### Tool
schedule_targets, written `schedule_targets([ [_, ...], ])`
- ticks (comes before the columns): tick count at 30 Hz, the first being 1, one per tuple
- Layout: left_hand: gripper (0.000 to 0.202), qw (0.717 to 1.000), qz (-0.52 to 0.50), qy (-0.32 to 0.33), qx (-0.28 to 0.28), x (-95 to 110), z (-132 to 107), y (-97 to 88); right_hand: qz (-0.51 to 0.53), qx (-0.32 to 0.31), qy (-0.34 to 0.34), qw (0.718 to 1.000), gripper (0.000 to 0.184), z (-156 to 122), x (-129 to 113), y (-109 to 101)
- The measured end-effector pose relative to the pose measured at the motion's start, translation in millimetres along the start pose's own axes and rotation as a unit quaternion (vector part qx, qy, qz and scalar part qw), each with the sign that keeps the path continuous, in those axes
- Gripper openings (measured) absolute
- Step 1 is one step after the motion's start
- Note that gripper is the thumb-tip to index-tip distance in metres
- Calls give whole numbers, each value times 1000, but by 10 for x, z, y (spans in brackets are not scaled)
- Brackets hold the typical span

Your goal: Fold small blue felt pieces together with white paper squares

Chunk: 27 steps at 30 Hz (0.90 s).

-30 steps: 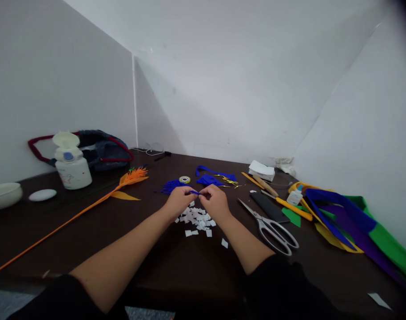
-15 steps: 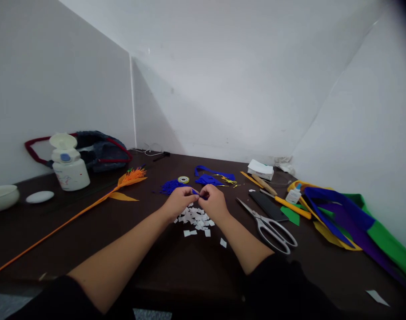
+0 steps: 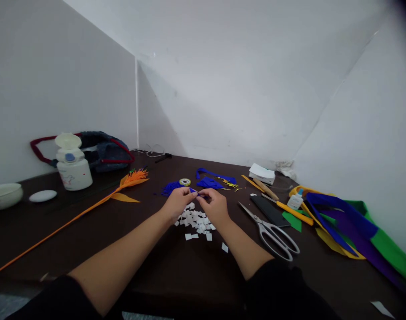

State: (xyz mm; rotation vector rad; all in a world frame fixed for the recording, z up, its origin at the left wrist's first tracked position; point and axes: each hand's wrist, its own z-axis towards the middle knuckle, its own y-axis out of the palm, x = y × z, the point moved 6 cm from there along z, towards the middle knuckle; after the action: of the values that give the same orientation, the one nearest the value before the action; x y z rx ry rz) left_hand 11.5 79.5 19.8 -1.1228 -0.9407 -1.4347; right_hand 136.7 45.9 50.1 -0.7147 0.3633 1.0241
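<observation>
Between my fingertips is a small strip of blue material (image 3: 193,191), mostly hidden by the fingers. My left hand (image 3: 178,203) pinches its left side, and my right hand (image 3: 215,205) closes on it from the right, the two hands almost touching. Below them on the dark table lies a scatter of small white paper squares (image 3: 198,222). Just beyond my left hand sits a pile of thin blue pieces (image 3: 170,188), beside a small round spool (image 3: 185,182). Blue fabric scraps (image 3: 210,182) and yellow bits (image 3: 230,183) lie behind my right hand.
Right of my arm are scissors (image 3: 272,233), a black flat object (image 3: 268,210), a yellow-handled tool (image 3: 294,213), a glue bottle (image 3: 295,200) and coloured fabric (image 3: 352,226). To the left are an orange flower (image 3: 99,203), a white bottle (image 3: 74,171) and a bowl (image 3: 5,196).
The view has shifted slightly, so things sit a little further right. Both hands keep their pinch on the blue strip; the right fingers have changed position a little.
</observation>
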Motion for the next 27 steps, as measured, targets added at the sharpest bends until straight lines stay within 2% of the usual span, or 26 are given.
schedule_targets([
  [3, 23, 1000, -11, -10, 7, -13, 0, -18, -11, 0, -19, 1000, 9, 9, 5, -19],
  [8, 22, 998, 2, 3, 57, 30, 16, -111, -5, 7, 23, 1000, 8, 34, 140, -95],
  [11, 23, 997, 11, 7, 70, 33, 27, -134, 8, 19, -3, 1000, 12, 39, 95, -126],
  [15, 26, 999, -7, 7, 41, -1, 23, -62, -14, -7, -78, 997, 24, 15, -69, -37],
  [19, 25, 999, -42, -2, -3, -27, 4, 17, -60, -8, -100, 993, 15, -5, -104, 20],
  [22, 25, 998, -46, -16, -30, -4, -3, 10, -69, -15, -103, 992, 15, -2, -68, 13],
  [27, 35, 997, 23, 57, -35, 191, -5, -106, -99, -47, -150, 983, 14, -5, -41, 5],
])
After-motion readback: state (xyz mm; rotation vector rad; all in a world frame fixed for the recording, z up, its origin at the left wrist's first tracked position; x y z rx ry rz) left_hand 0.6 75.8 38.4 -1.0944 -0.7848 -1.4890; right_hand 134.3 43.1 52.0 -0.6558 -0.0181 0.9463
